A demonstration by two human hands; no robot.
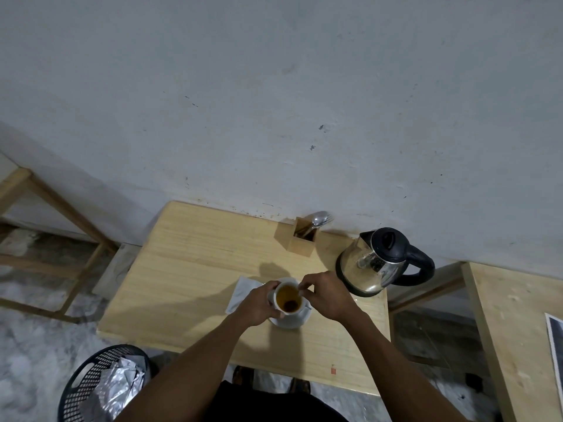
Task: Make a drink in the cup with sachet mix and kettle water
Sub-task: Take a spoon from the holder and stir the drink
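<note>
A white cup (278,295) stands on a white saucer (289,322) near the middle of the wooden table (189,269). It holds amber liquid with a dark lump at the bottom. My left hand (259,306) wraps around the cup's left side. My right hand (324,295) is at the cup's right rim with thumb and forefinger pinched together. Whatever they pinch is too small to make out. A thin spoon handle (307,308) rests on the saucer under my right hand. A white sachet (242,292) lies flat just left of the cup. The steel kettle (374,263) with a black lid and handle stands to the right.
A wooden holder (300,240) with a spoon (320,220) stands at the back by the wall. A black mesh bin (100,385) with crumpled foil sits on the floor at the lower left. A second wooden table (511,330) is at the right, a wooden frame (61,233) at the left.
</note>
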